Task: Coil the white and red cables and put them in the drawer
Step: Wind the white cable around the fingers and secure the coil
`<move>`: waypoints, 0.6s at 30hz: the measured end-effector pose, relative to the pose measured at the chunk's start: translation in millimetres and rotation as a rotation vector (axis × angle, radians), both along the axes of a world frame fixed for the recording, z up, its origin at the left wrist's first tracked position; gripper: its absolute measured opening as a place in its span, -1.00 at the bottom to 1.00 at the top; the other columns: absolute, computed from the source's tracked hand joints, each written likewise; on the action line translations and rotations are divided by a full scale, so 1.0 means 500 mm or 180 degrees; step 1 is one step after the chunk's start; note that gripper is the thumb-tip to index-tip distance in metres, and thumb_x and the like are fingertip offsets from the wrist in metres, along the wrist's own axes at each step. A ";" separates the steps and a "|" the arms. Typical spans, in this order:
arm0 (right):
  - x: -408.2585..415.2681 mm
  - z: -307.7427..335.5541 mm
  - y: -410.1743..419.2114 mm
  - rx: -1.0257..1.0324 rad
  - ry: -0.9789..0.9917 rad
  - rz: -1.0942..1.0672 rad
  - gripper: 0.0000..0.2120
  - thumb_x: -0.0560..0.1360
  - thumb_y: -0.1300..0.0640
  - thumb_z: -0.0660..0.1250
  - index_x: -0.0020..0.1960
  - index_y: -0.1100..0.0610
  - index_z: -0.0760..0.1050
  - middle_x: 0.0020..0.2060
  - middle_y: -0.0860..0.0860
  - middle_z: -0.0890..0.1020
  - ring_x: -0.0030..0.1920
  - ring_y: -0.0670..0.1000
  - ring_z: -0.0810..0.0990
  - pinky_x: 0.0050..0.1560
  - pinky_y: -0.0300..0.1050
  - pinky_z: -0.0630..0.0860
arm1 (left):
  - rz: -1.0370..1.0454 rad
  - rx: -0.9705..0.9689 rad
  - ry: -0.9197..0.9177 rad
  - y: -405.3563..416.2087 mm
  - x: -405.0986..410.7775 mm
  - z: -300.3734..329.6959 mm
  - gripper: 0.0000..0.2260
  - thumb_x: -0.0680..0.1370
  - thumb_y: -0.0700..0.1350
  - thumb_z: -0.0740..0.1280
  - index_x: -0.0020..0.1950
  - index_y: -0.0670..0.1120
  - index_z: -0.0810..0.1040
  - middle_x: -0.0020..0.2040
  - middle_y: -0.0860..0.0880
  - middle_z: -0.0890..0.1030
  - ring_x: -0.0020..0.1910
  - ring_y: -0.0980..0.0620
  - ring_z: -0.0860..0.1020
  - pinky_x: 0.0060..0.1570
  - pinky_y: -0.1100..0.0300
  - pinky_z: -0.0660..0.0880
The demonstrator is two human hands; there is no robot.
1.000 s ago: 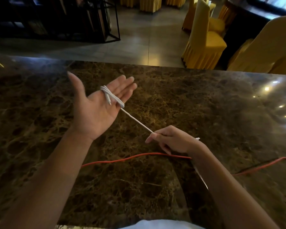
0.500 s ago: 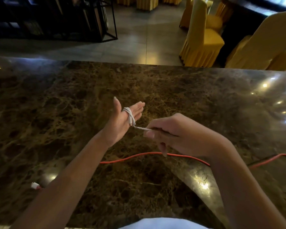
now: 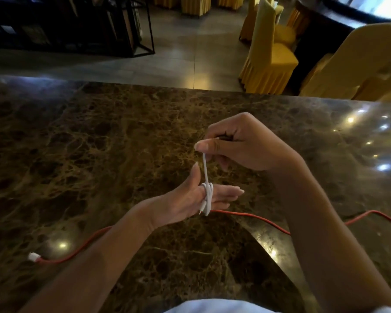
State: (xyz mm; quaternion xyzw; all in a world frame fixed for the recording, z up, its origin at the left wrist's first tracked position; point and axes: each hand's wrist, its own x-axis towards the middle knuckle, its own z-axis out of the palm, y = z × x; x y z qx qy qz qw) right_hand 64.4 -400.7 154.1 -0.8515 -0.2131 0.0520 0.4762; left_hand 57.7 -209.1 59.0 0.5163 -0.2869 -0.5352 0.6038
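Note:
The white cable (image 3: 207,195) is wound in several loops around the straight fingers of my left hand (image 3: 185,203), which is held flat above the marble top with its thumb up. A short taut length runs up from the loops to my right hand (image 3: 242,144), pinched between thumb and fingers just above the left hand. The red cable (image 3: 246,215) lies loose across the marble table (image 3: 99,143) under both arms, with its white plug (image 3: 33,257) at the left. No drawer is in view.
Yellow-covered chairs (image 3: 269,55) stand beyond the table's far edge at the right. A dark metal-framed shelf (image 3: 122,26) stands on the floor at the back left. Lamp reflections dot the table's right side.
My right hand has carried the white cable from below the left hand up and over it, adding a turn. My left hand has dropped lower and turned edge-on.

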 end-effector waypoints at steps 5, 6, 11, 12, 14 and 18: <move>0.014 -0.046 -0.015 0.0462 0.0549 -0.0131 -0.55 0.62 0.01 0.29 -0.18 0.41 0.55 -0.50 -0.06 0.58 -0.52 -0.15 0.50 -0.45 -0.35 0.40 | -0.0269 -0.1013 0.0909 0.001 -0.025 0.049 0.16 0.42 0.59 0.08 0.62 -0.36 0.14 0.67 -0.28 0.15 0.68 -0.18 0.11 0.63 -0.05 0.10; 0.012 -0.063 -0.012 0.0498 0.0764 -0.0152 -0.54 0.64 0.02 0.29 -0.18 0.43 0.52 -0.47 -0.04 0.58 -0.48 -0.08 0.50 -0.43 -0.32 0.41 | -0.0270 -0.1284 0.1189 0.000 -0.026 0.064 0.17 0.42 0.59 0.09 0.60 -0.39 0.13 0.66 -0.33 0.10 0.68 -0.23 0.07 0.62 -0.05 0.12; -0.015 -0.134 -0.008 0.0708 0.1294 -0.0462 -0.66 0.67 0.33 0.24 -0.24 0.11 0.55 -0.46 -0.11 0.58 -0.47 -0.18 0.51 -0.44 -0.34 0.43 | 0.0373 -0.2038 0.1578 0.010 -0.003 0.101 0.18 0.38 0.59 -0.14 0.60 -0.38 0.12 0.66 -0.35 0.11 0.68 -0.28 0.04 0.64 -0.09 0.03; -0.025 -0.141 -0.007 0.0697 0.1272 -0.0517 -0.66 0.68 0.30 0.23 -0.23 0.11 0.56 -0.50 -0.08 0.54 -0.54 -0.18 0.45 -0.51 -0.34 0.36 | 0.0506 -0.2081 0.1568 0.015 0.003 0.100 0.16 0.39 0.58 -0.15 0.62 -0.37 0.10 0.66 -0.35 0.11 0.68 -0.27 0.04 0.65 -0.10 -0.02; -0.051 -0.154 0.001 0.0843 0.1279 -0.0427 -0.68 0.71 0.12 0.23 -0.16 0.14 0.60 -0.56 0.09 0.46 -0.61 -0.13 0.33 -0.55 -0.33 0.25 | 0.0734 -0.2096 0.1584 0.021 0.014 0.091 0.14 0.42 0.57 -0.13 0.63 -0.36 0.07 0.66 -0.34 0.11 0.68 -0.26 0.05 0.65 -0.10 -0.08; -0.085 -0.182 0.021 0.0953 0.1316 -0.0391 -0.79 0.69 0.01 0.22 0.18 0.01 0.61 -0.51 0.09 0.51 -0.57 -0.06 0.40 -0.47 -0.26 0.35 | 0.1221 -0.1834 0.1338 0.024 0.031 0.056 0.10 0.45 0.56 -0.14 0.64 -0.32 0.13 0.65 -0.27 0.22 0.66 -0.20 0.16 0.64 -0.08 -0.03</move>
